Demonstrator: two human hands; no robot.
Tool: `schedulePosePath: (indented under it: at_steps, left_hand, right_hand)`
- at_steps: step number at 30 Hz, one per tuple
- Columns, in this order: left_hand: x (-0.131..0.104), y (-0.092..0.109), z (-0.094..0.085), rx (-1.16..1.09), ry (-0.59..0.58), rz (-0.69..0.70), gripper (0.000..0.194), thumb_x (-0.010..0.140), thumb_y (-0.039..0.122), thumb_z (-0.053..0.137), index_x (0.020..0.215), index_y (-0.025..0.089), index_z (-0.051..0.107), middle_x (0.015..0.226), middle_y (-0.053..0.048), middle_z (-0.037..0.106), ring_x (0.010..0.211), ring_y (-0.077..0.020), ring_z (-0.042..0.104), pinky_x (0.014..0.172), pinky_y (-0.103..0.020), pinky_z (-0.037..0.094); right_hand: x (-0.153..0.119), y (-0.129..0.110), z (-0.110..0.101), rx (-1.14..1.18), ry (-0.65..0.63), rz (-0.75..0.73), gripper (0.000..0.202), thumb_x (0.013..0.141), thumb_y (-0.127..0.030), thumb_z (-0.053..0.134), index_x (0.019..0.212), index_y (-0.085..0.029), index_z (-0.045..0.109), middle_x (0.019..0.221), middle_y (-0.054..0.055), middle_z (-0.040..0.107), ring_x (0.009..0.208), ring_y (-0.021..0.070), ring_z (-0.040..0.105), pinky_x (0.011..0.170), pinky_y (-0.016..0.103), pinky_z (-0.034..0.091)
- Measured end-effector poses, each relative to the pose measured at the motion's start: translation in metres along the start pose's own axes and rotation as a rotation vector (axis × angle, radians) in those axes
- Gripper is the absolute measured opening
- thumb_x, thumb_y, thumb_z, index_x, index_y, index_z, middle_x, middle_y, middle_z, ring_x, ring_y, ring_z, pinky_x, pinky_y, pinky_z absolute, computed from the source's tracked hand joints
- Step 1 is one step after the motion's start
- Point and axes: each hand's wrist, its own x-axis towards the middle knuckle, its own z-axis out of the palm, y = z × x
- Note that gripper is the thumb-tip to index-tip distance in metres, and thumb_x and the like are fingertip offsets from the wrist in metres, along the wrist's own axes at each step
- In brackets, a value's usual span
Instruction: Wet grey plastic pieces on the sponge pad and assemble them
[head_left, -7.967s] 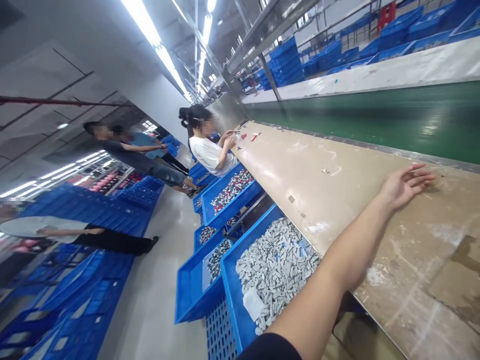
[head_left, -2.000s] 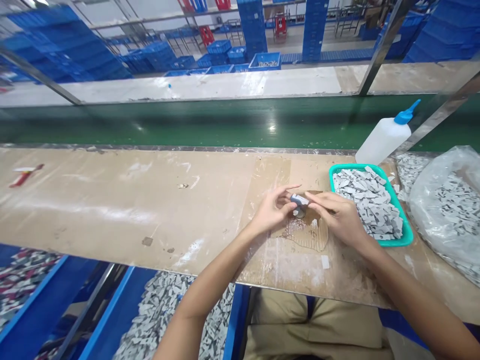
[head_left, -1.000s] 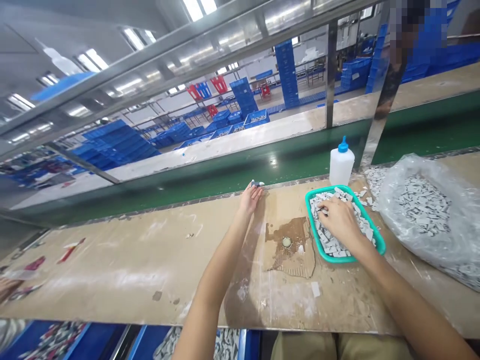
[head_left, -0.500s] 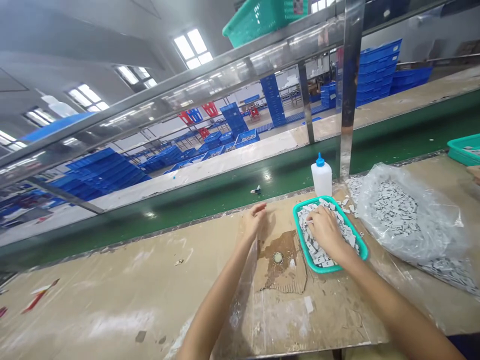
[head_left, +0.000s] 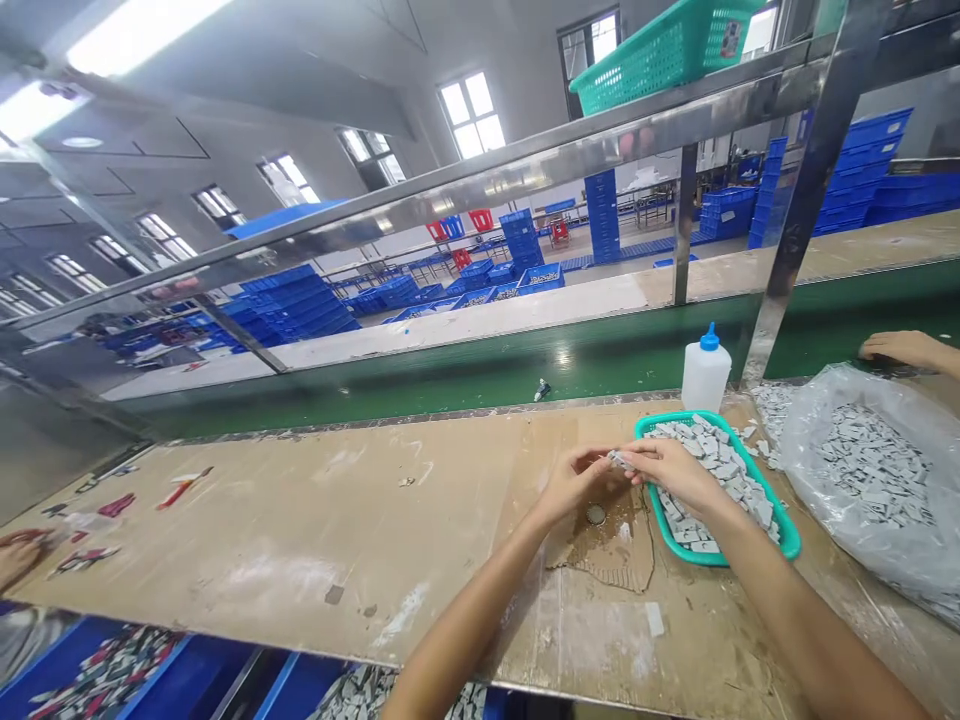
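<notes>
My left hand [head_left: 574,482] and my right hand [head_left: 670,468] meet over the workbench, both pinching one small grey plastic piece [head_left: 619,461] between their fingertips. Just right of them stands a teal tray [head_left: 784,541] heaped with several more grey pieces. Below the hands, a torn brown cardboard patch [head_left: 609,551] carries a small round cap [head_left: 595,514]. A small assembled part [head_left: 541,390] lies on the green conveyor belt [head_left: 450,375] beyond the bench.
A white glue bottle [head_left: 705,371] with a blue nozzle stands behind the tray. A clear bag [head_left: 870,470] of grey pieces lies at right, another person's hand [head_left: 896,347] beyond it. Red parts [head_left: 180,489] and another hand [head_left: 15,556] are at far left. Blue bins sit below the bench.
My right hand has come out of the teal tray with a grey piece, and my left hand has drawn back from the belt edge to meet it. The part released earlier sits on the belt.
</notes>
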Motion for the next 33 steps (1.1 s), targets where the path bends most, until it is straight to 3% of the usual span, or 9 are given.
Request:
schedulePosePath:
  at_steps: [5,10,18,24,29,33]
  left_hand:
    - [-0.007,-0.008,-0.001,-0.126,0.103,-0.043,0.046,0.078,0.057,0.073,0.099,0.017,0.072,0.092,-0.007,0.071,0.079,-0.0166,0.063,0.075,-0.028,0.051]
    - [-0.012,-0.016,-0.004,-0.181,0.097,-0.114,0.051,0.075,0.061,0.074,0.095,0.015,0.066,0.08,-0.004,0.066,0.071,-0.0138,0.059,0.068,-0.025,0.047]
    - [-0.015,-0.022,-0.013,-0.04,0.103,-0.009,0.037,0.08,0.051,0.072,0.085,0.015,0.069,0.086,-0.007,0.069,0.077,-0.0154,0.062,0.072,-0.025,0.047]
    - [-0.016,-0.016,-0.018,0.121,0.147,0.155,0.023,0.084,0.038,0.071,0.089,0.017,0.075,0.089,-0.007,0.07,0.081,-0.0152,0.062,0.074,-0.026,0.047]
    - [-0.006,-0.032,-0.039,0.105,0.327,0.184,0.031,0.091,0.044,0.062,0.093,0.015,0.072,0.087,-0.006,0.07,0.077,-0.0122,0.061,0.07,-0.023,0.045]
    - [0.009,-0.056,-0.064,0.041,0.521,0.064,0.028,0.096,0.038,0.055,0.091,0.014,0.068,0.071,0.001,0.061,0.06,-0.0068,0.054,0.059,-0.019,0.042]
  right_hand:
    - [0.007,0.013,0.013,-0.068,0.013,-0.029,0.061,0.077,-0.063,0.07,0.113,-0.014,0.065,0.083,0.009,0.071,0.077,0.0241,0.069,0.073,0.038,0.059]
    - [0.003,0.024,0.021,-0.163,0.049,-0.065,0.047,0.079,-0.055,0.07,0.105,-0.016,0.066,0.09,0.01,0.072,0.084,0.0254,0.071,0.076,0.037,0.062]
    - [-0.003,0.027,0.021,-0.424,0.02,-0.151,0.031,0.087,-0.046,0.063,0.098,-0.019,0.073,0.089,0.008,0.074,0.078,0.0248,0.072,0.077,0.038,0.063]
    - [-0.008,0.025,0.02,-0.625,0.122,-0.257,0.029,0.089,-0.044,0.065,0.098,-0.019,0.076,0.092,0.006,0.074,0.075,0.022,0.071,0.069,0.031,0.06]
    - [-0.013,0.021,0.024,-0.944,0.144,-0.503,0.029,0.096,-0.042,0.06,0.1,-0.019,0.076,0.094,0.005,0.074,0.075,0.0212,0.071,0.066,0.029,0.058]
    - [-0.014,0.022,0.034,-1.028,0.111,-0.528,0.03,0.099,-0.041,0.058,0.105,-0.017,0.075,0.093,0.004,0.074,0.07,0.019,0.071,0.065,0.028,0.057]
